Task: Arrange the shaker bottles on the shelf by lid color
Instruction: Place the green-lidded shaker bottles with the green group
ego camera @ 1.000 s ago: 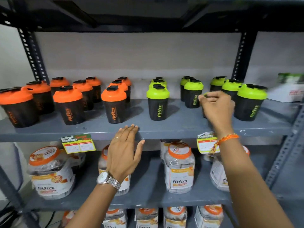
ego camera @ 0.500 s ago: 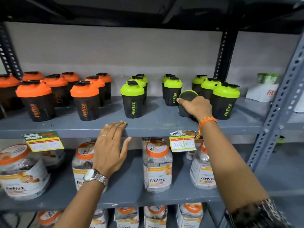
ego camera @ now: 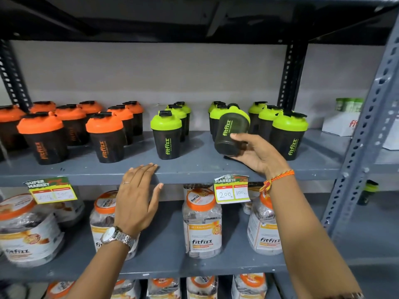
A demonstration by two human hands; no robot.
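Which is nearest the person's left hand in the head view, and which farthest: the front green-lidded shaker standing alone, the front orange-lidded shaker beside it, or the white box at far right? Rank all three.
From the left hand:
1. Front green-lidded shaker, just above and right.
2. Front orange-lidded shaker, above and left, slightly farther.
3. White box, far right of the shelf.

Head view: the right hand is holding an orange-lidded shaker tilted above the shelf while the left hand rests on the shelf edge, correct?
Not quite. In the head view the shaker tilted in the right hand has a green lid, not orange. The left hand does rest on the shelf edge.
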